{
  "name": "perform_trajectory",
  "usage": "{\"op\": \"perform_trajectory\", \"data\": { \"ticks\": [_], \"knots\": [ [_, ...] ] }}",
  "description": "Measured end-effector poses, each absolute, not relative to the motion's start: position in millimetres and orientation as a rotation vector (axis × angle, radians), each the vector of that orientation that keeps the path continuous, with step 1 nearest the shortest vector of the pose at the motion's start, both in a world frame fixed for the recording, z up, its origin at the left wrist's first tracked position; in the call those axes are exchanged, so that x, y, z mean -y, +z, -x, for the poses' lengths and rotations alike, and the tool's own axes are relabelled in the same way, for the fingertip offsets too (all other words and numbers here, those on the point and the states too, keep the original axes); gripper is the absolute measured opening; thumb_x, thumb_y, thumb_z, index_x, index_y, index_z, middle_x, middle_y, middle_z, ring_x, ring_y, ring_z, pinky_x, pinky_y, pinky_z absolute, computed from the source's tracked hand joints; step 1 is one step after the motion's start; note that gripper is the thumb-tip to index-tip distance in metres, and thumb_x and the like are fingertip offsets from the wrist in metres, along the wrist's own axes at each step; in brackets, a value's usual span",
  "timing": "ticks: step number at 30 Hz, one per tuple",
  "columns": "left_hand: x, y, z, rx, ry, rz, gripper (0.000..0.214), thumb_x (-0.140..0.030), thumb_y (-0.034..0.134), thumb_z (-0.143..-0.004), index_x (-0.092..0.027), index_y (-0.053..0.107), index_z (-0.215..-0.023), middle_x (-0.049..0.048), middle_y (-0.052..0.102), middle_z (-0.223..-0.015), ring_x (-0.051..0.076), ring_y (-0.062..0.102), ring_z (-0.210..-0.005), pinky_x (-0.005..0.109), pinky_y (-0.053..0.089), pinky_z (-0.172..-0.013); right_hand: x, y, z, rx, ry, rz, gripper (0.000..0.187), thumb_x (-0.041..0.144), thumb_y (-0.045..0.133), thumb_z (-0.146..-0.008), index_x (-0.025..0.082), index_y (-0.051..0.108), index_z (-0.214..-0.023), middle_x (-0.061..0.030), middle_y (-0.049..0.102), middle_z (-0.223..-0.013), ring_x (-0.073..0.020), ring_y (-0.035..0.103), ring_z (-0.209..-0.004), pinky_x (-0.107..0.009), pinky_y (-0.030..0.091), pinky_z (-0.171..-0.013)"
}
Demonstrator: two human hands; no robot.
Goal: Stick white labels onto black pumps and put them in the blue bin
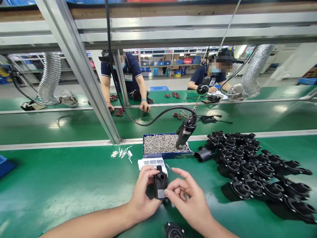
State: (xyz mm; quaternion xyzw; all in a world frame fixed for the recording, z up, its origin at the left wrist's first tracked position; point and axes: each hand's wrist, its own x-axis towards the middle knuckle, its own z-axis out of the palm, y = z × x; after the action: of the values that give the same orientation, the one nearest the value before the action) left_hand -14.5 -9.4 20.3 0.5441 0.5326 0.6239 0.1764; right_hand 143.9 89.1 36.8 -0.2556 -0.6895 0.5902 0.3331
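A small black pump (160,181) with a silver label (161,193) low on its side is upright in my left hand (145,191), whose fingers and thumb wrap around it. My right hand (187,196) is at the pump's right side, thumb tip at the label's edge. Its index finger stretches forward and apart from the thumb, while the other fingers curl loosely. Near that index fingertip is a thin pale sliver; I cannot tell whether it touches the finger. Behind the pump lies a sheet of labels (151,162), partly covered by my left hand and the pump.
A blue tray of screws (158,144) stands behind the sheet, under a hanging black electric screwdriver (184,134). Many black pump parts (247,168) fill the right side. Another round black part (174,230) lies in front. Small white pieces (125,152) lie left. Two co-workers sit opposite.
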Motion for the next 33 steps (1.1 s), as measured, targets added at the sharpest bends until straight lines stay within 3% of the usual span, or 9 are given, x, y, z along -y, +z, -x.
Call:
{"op": "perform_trajectory", "data": {
  "ticks": [3, 6, 12, 18, 25, 33],
  "knots": [
    [10, 22, 14, -1.490, 1.776, -1.551, 0.054, -0.013, 0.074, -0.088, -0.031, 0.055, -0.135, 0.0104, 0.049, -0.130, 0.027, 0.059, -0.120, 0.035, 0.065, -0.090, -89, 41, -148, 1.990, 1.171, 0.488, 0.035, 0.030, 0.074, -0.097, 0.029, 0.064, -0.130, -0.0001, 0.079, -0.077, -0.0136, 0.056, -0.050, -0.028, 0.043, -0.049],
    [12, 24, 13, -1.485, 1.789, -1.561, 0.053, -0.014, 0.074, -0.088, -0.031, 0.054, -0.135, 0.0102, 0.049, -0.129, 0.027, 0.058, -0.119, 0.035, 0.065, -0.090, -88, 41, -149, 2.034, 1.004, 0.403, 0.039, 0.021, 0.072, -0.097, 0.032, 0.062, -0.134, 0.0025, 0.079, -0.078, -0.0125, 0.055, -0.048, -0.027, 0.044, -0.049],
    [12, 23, 12, -1.524, 1.776, -1.524, 0.046, -0.019, 0.075, -0.092, -0.028, 0.055, -0.132, 0.0118, 0.048, -0.129, 0.029, 0.059, -0.120, 0.037, 0.065, -0.089, -85, 38, -145, 1.879, 1.371, 0.578, 0.043, 0.036, 0.073, -0.098, 0.024, 0.056, -0.135, -0.0007, 0.074, -0.077, -0.0130, 0.053, -0.052, -0.025, 0.039, -0.047],
    [12, 22, 11, -1.508, 1.739, -1.547, 0.046, -0.019, 0.074, -0.090, -0.028, 0.055, -0.131, 0.0124, 0.049, -0.131, 0.030, 0.059, -0.121, 0.037, 0.065, -0.087, -98, 62, -145, 1.577, 2.060, 0.622, 0.075, 0.055, 0.089, -0.082, 0.022, 0.046, -0.134, 0.0033, 0.068, -0.074, -0.0117, 0.052, -0.057, -0.025, 0.040, -0.058],
    [11, 23, 13, -1.491, 1.761, -1.523, 0.048, -0.020, 0.077, -0.089, -0.029, 0.056, -0.132, 0.0113, 0.050, -0.128, 0.029, 0.061, -0.118, 0.038, 0.065, -0.087, -97, 44, -144, 1.630, 2.012, 0.699, 0.080, 0.056, 0.090, -0.081, 0.023, 0.046, -0.139, 0.0028, 0.070, -0.073, -0.0134, 0.057, -0.058, -0.025, 0.040, -0.058],
    [12, 21, 12, -1.492, 1.764, -1.517, 0.048, -0.020, 0.077, -0.090, -0.028, 0.056, -0.133, 0.0122, 0.050, -0.130, 0.030, 0.061, -0.120, 0.039, 0.065, -0.088, -96, 44, -143, 1.629, 1.969, 0.749, 0.082, 0.054, 0.090, -0.080, 0.021, 0.047, -0.141, 0.0031, 0.069, -0.072, -0.0128, 0.052, -0.056, -0.026, 0.039, -0.057]
  ]
}}
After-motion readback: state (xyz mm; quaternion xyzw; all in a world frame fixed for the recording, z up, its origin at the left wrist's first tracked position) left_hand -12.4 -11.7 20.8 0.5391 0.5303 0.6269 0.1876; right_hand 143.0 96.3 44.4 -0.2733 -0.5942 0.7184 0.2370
